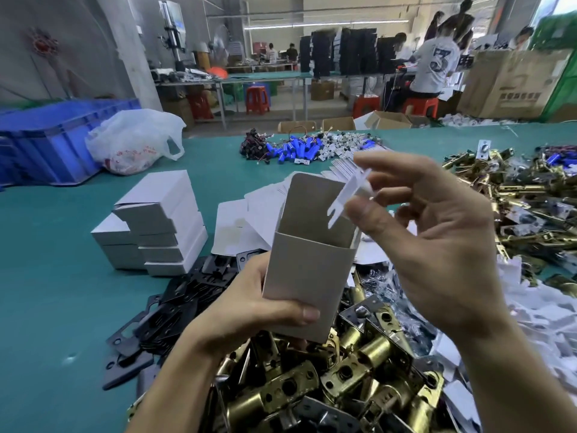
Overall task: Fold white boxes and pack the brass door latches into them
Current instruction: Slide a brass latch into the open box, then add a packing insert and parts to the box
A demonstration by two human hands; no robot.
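The fingers [390,164] of the right hand [437,245] pinch a thin white slotted card [345,200], motion-blurred, at the open mouth of an upright white box [309,276]. The left hand [249,310] grips the box low down, thumb across its front, the other fingers hidden behind it. Below, brass door latches [359,379] lie heaped on the green bench [62,245]. The box's interior is hidden below its rim.

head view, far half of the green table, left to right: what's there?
blue crate → white plastic bag → heap of blue cylinders and wires → brass latches
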